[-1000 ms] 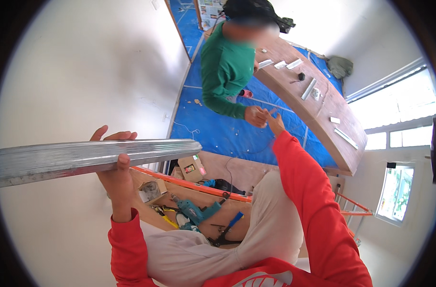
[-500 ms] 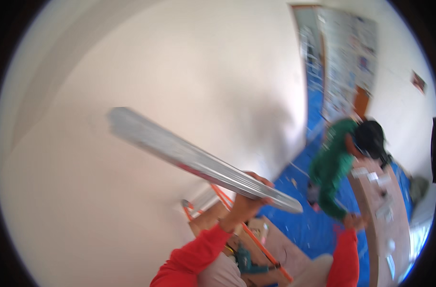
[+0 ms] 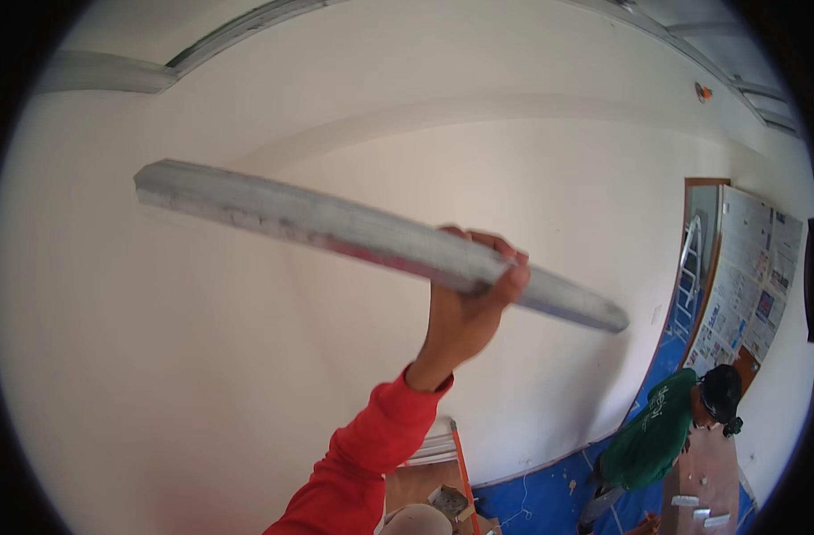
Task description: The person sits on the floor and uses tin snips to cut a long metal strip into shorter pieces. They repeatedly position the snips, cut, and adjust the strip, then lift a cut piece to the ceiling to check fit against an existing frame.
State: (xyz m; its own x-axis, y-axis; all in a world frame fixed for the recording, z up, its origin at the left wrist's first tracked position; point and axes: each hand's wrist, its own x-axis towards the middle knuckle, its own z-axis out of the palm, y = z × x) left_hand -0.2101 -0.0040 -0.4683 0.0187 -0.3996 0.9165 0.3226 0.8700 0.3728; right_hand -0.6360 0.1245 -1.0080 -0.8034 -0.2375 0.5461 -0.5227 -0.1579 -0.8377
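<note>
My left hand (image 3: 478,299), its arm in a red sleeve, is closed around a long grey metal channel (image 3: 309,216). Fingers wrap over the top edge and the thumb lies across the near face. Raised in front of the white wall, the channel slants from upper left down to the right, with a reddish streak along its lower edge. I grip it right of its middle, so the longer part sticks out to the left. My right hand is not visible.
A person in a green shirt (image 3: 652,428) and black cap bends over a brown board (image 3: 703,468) at lower right. Below me stands an orange-railed ladder (image 3: 461,464). Blue sheeting (image 3: 541,481) covers the floor. Metal ceiling framing (image 3: 237,31) runs overhead; newspaper covers a door panel (image 3: 746,267).
My view has tilted upward, bringing the ceiling framing in. The left hand has raised the channel and turned it flatter. My right arm, earlier near the person's hand, has dropped out of view.
</note>
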